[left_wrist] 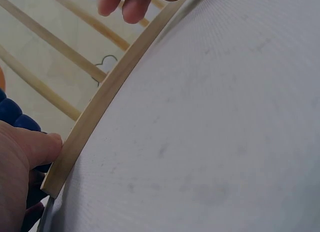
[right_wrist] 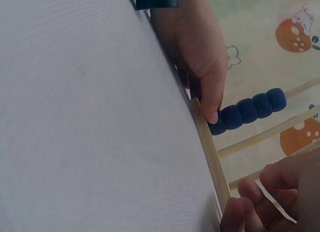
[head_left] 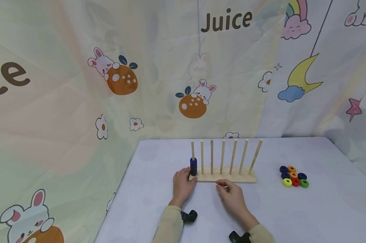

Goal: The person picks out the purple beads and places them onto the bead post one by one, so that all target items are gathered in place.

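A wooden peg stand [head_left: 228,178] with a row of upright pegs stands on the table. Blue beads [head_left: 193,166] are stacked on its leftmost peg, several in the right wrist view. My left hand [head_left: 183,185] grips the left end of the base, its thumb [left_wrist: 47,148] on the front edge and its other fingers partly hidden behind. At the front edge of the base, around the middle, is my right hand [head_left: 231,195]. Its fingers [right_wrist: 240,212] are loosely bent with nothing between them, and they overlap the base in the right wrist view.
To the right of the stand lies a loose group of beads: blue [head_left: 285,175], orange [head_left: 293,175], yellow [head_left: 287,182], red [head_left: 296,182] and green [head_left: 304,183]. A white cloth covers the table [head_left: 328,212]. Behind it hangs a printed curtain [head_left: 158,67].
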